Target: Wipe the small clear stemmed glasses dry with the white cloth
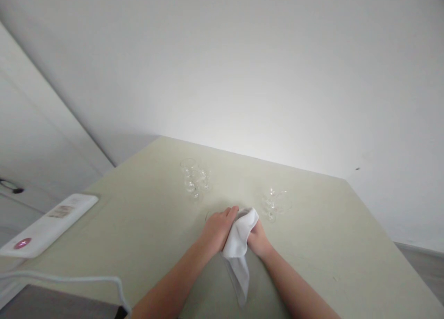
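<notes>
A white cloth (238, 238) is bunched between my two hands over the table, one end hanging down toward me. My left hand (218, 230) is closed at its left side, fingers curled together. Just left of those fingers shows the thin curved edge of a clear glass (207, 215); the rest of it is hidden by hand and cloth. My right hand (257, 239) is closed on the cloth from the right, its fingertips covered by the folds. Beyond my hands, several clear stemmed glasses (194, 178) are grouped at the left, and more clear glasses (273, 203) are at the right.
The pale green table (138, 217) meets a white wall (249, 69) at the back. A long white box (55, 224) lies along the left edge. A white cable (69, 279) runs near a dark grey surface at the lower left. A cabinet door stands beyond.
</notes>
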Demonstrator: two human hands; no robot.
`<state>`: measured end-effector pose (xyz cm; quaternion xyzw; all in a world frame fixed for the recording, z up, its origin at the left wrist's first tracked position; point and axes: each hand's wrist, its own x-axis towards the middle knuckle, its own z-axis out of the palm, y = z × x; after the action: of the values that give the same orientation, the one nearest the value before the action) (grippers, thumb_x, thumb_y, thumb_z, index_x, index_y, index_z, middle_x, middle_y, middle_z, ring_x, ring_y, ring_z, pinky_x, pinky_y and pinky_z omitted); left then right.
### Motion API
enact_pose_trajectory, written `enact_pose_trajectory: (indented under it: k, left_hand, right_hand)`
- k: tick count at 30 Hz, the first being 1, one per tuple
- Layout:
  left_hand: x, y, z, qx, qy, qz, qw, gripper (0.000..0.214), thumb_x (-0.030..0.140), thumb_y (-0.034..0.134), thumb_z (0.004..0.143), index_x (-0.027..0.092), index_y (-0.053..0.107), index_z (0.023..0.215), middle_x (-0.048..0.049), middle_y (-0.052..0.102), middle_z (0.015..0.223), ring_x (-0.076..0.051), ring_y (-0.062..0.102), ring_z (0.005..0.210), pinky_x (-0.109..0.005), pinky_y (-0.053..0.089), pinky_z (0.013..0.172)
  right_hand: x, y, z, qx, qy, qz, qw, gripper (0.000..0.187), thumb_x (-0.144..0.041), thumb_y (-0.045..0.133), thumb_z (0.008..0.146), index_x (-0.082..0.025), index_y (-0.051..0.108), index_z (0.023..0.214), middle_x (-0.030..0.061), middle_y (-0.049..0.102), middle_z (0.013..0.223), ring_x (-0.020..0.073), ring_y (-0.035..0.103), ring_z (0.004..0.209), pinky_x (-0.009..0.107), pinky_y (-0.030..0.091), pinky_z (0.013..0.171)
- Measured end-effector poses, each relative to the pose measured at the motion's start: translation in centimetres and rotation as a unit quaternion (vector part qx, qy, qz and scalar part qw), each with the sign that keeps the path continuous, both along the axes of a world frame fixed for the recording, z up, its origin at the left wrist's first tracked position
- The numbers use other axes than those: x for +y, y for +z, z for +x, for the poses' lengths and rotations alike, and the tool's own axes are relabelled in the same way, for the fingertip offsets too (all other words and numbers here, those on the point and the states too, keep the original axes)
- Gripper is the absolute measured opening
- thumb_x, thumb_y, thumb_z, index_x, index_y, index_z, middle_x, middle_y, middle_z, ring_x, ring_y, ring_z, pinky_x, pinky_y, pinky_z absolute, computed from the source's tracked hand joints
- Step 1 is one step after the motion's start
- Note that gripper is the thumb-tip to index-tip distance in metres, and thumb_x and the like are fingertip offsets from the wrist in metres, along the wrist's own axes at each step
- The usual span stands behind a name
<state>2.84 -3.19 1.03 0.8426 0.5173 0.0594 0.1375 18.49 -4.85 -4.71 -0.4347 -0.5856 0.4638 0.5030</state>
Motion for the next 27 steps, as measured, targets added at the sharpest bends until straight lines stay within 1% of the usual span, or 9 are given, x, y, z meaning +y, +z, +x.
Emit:
enact_pose_trajectory:
  k: [2,6,13,18,23,27]
  left_hand:
    - [-0.02,-0.14,0.01,-0.001,-0.001,0.002,1.0,0.03,0.023,0.042,0.091,0.024,0.044,0.121,-0.0059,0.063,0.108,-0.022,0.064,0.089,-0.031,0.043,0.075]
    - [-0.03,-0.36,0.05,-0.001,0.0,0.004,1.0,0.03,0.024,0.042,0.091,0.025,0.044,0.121,-0.0056,0.063,0.108,-0.022,0.064,0.088,-0.032,0.043,0.076]
    - [0.01,-0.33,0.01,-0.003,-0.01,0.015,1.0,0.031,0.024,0.04,0.092,0.025,0.043,0.123,-0.0059,0.063,0.109,-0.022,0.064,0.088,-0.032,0.044,0.075]
    - [0.04,-0.17,0.09,-0.001,0.004,0.003,1.0,0.03,0.023,0.041,0.092,0.025,0.044,0.122,-0.006,0.063,0.11,-0.022,0.064,0.09,-0.031,0.043,0.077]
    - [0.02,0.0,0.04,-0.008,0.005,-0.012,1.0,0.032,0.024,0.043,0.092,0.025,0.043,0.124,-0.007,0.063,0.113,-0.021,0.063,0.093,-0.031,0.043,0.079]
    - [0.01,0.08,0.03,-0.009,0.004,-0.01,1.0,0.031,0.024,0.043,0.092,0.025,0.043,0.123,-0.0061,0.062,0.114,-0.021,0.063,0.093,-0.031,0.043,0.079]
  right_hand:
    - [-0.04,0.02,0.04,-0.003,0.002,-0.001,1.0,0.018,-0.022,0.068,0.072,-0.019,0.061,0.088,0.0033,0.069,0.093,0.0178,0.061,0.08,0.031,0.051,0.081]
    - [-0.1,-0.06,0.18,-0.017,-0.007,0.005,1.0,0.024,-0.022,0.067,0.072,-0.02,0.062,0.096,0.0034,0.069,0.093,0.0186,0.061,0.084,0.03,0.052,0.081]
    - [-0.13,-0.06,0.19,-0.03,-0.019,0.002,0.999,0.018,-0.023,0.067,0.073,-0.019,0.063,0.09,0.0033,0.068,0.088,0.0191,0.061,0.083,0.031,0.052,0.082]
    - [-0.11,0.38,0.0,-0.023,-0.023,0.005,0.999,0.021,-0.023,0.067,0.072,-0.019,0.063,0.092,0.0039,0.068,0.093,0.0197,0.061,0.084,0.033,0.051,0.085]
    - [-0.02,0.01,0.0,-0.025,-0.019,-0.001,1.0,0.022,-0.027,0.068,0.071,-0.019,0.063,0.091,0.004,0.069,0.088,0.0205,0.061,0.082,0.034,0.052,0.082]
    - [0.0,-0.18,-0.01,-0.018,-0.017,0.003,1.0,0.018,-0.026,0.068,0.071,-0.02,0.063,0.088,0.0035,0.068,0.087,0.0194,0.06,0.08,0.033,0.052,0.082]
